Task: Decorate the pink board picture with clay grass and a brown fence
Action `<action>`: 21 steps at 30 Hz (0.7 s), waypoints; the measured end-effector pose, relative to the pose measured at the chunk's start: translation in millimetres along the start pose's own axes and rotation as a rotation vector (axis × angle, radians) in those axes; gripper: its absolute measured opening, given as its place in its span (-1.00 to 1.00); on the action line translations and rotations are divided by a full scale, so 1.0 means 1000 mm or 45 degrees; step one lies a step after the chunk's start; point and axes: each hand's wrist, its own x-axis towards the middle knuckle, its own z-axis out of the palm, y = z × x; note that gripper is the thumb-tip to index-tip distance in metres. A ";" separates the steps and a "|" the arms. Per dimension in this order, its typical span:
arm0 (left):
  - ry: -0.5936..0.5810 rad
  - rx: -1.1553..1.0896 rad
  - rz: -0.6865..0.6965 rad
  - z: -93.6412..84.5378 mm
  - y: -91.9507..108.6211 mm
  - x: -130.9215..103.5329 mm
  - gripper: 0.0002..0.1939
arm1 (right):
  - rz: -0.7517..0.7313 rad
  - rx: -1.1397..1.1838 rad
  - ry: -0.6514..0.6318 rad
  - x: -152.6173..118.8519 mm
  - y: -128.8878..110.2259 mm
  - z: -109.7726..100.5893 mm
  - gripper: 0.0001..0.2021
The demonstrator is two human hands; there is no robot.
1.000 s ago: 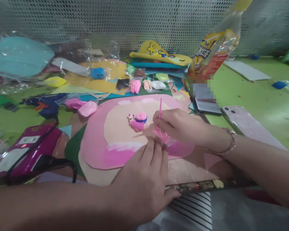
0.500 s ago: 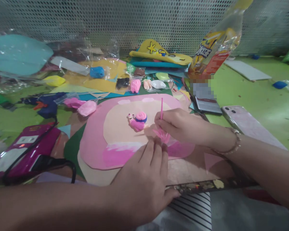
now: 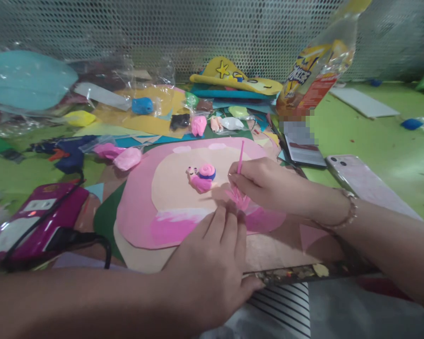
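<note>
"What is your right hand doing?"

"My right hand (image 3: pixel 259 181) has thumb and fingers pinched around a thin pink stick (image 3: pixel 241 155). Its top end juts up above my grip, leaning a little to the right, and its lower end points down at a flattened pink piece (image 3: pixel 240 201)."

"Where is that piece?"

"On the right part of the pink sheet (image 3: pixel 136 202), partly under my right hand, in front of my left fingertips."

"And the left?"

"My left hand (image 3: pixel 208 263) lies palm down with the fingers stretched out and nothing gripped, across the sheet's near edge. The fingertips come right up to the pink piece; I can't tell whether they press on it. My two hands are close together."

"What else is on the sheet?"

"A small snail figure (image 3: pixel 202 179), just left of the stick, with a pink coil on a blue band for a shell. It sits on the cream middle (image 3: pixel 173 181) of the sheet."

"And around it?"

"On the green counter (image 3: pixel 371 136), a bottle (image 3: pixel 314 75) stands behind on the right, a pink phone (image 3: pixel 369 181) lies beside my right wrist, and a magenta device (image 3: pixel 53 202) lies at the left."
</note>
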 end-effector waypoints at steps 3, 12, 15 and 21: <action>-0.002 0.006 0.001 0.000 0.000 0.000 -0.28 | -0.002 0.007 -0.017 0.000 -0.001 -0.001 -0.73; -0.013 -0.038 -0.007 -0.002 -0.001 0.001 -0.30 | 0.010 0.031 -0.027 0.001 -0.001 0.001 -0.73; -0.040 -0.095 -0.039 -0.004 -0.004 0.002 -0.28 | 0.029 0.061 -0.064 0.002 -0.001 0.000 -0.74; -0.050 -0.146 -0.066 -0.005 -0.008 0.005 -0.24 | 0.091 0.035 -0.049 0.002 -0.002 -0.002 -0.76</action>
